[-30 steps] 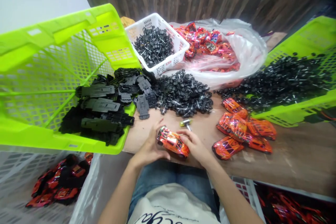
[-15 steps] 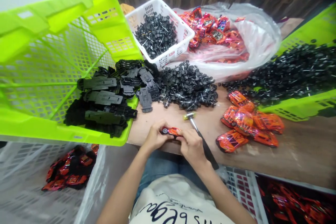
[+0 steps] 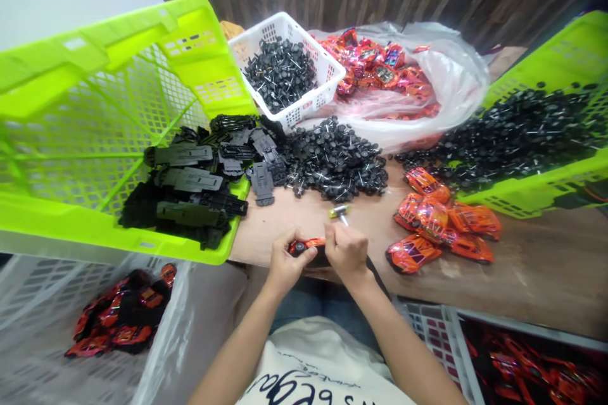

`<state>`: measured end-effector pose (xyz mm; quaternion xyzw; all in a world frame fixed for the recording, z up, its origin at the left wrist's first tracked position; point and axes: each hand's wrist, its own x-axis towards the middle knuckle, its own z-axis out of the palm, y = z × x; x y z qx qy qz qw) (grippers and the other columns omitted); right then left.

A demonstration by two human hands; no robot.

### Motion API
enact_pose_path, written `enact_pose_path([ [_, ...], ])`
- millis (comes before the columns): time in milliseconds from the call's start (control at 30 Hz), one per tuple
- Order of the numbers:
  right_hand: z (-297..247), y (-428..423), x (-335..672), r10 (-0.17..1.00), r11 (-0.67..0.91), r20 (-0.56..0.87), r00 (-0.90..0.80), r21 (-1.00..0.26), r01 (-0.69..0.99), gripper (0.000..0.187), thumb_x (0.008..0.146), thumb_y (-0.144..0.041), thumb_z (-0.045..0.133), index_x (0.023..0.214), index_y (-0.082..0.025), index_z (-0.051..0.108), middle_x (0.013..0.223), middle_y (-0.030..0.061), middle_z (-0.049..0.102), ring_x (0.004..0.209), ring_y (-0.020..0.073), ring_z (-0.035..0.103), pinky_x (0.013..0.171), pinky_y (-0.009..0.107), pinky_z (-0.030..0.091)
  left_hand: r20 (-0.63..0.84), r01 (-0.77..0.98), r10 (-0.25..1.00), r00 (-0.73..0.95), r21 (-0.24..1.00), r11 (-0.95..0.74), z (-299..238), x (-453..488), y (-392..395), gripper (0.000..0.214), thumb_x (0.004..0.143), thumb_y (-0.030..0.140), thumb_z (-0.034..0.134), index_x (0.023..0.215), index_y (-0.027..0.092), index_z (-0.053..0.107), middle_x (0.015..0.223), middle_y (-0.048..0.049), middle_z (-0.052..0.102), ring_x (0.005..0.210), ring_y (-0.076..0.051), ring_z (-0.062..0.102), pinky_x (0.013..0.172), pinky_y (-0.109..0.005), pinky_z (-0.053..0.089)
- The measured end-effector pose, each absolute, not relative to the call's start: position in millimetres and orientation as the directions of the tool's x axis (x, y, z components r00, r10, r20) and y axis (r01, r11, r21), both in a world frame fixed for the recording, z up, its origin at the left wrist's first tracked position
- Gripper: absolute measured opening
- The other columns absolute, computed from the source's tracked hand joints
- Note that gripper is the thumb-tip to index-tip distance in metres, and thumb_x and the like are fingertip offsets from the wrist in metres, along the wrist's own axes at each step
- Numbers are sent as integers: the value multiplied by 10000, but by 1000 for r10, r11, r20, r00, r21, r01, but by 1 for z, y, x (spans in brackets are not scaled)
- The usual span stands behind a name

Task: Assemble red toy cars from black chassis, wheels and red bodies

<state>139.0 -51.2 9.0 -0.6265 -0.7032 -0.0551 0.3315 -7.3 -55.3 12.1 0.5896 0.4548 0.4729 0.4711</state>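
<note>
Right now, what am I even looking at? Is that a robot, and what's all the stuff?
No robot: these are a person's own bare hands, seen by a camera worn on their head, looking forward and down. The left hand holds one end of an orange toy car. The right hand is curled at the other end; its grip is hidden. Just beyond it on the table is a hammer. Farther back is a heap of little black wheels on axles. To the left are black car bases; to the right, more orange toy cars.
</note>
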Motion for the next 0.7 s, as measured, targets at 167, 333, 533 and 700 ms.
enact_pose_path([
  [167, 10, -40, 136, 924, 38, 371, 91, -325, 945, 433, 969, -280, 310, 683, -157, 611, 601, 70, 623, 536, 150, 549, 531, 267, 282, -28, 138, 996, 86, 990, 16, 10, -4, -45, 229, 710, 344, 684, 757, 156, 564, 675, 20, 551, 638, -118, 508, 605, -222, 410],
  [333, 19, -85, 157, 954, -169, 218, 206, -175, 970, 271, 926, -356, 434, 896, -137, 591, 797, 117, 634, 760, 223, 603, 617, 277, 384, -141, 267, 986, 85, 957, 113, 2, -12, -20, 309, 703, 444, 662, 782, 153, 593, 662, 10, 568, 609, -139, 551, 520, -226, 448],
  [533, 16, -135, 183, 939, -329, 18, 343, -238, 914, 198, 882, -211, 428, 984, -94, 551, 880, 164, 644, 776, 246, 633, 648, 308, 451, -102, 385, 985, 139, 922, 41, -5, -12, -4, 287, 634, 292, 712, 872, 153, 633, 761, -18, 621, 671, -152, 588, 565, -241, 495],
  [700, 19, -170, 177, 943, -231, -5, 334, -733, 640, 354, 949, -373, 272, 1015, -166, 551, 703, 46, 645, 615, 174, 624, 568, 250, 452, -132, 406, 980, 149, 912, 61, -9, -9, -2, 282, 651, 302, 684, 884, 155, 622, 764, -12, 617, 670, -157, 597, 539, -235, 498],
])
